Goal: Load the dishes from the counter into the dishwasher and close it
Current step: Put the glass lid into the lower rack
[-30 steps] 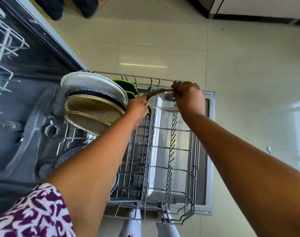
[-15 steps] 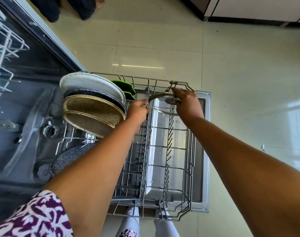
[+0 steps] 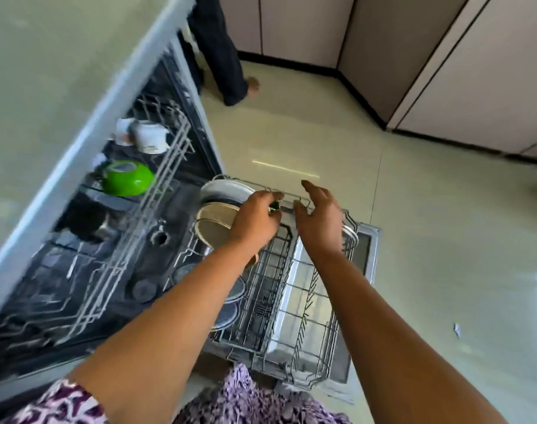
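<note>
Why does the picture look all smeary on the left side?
Head view: the camera is moving, so the upper rack and green bowl streak; the hands look sharper; a bright glare line shines on the floor; the wide lens bends the counter edge.

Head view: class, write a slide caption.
Both hands, left and right, hover open over the plates in the lower rack.

left hand (image 3: 255, 221) loosely curled, right hand (image 3: 319, 218) open
</note>
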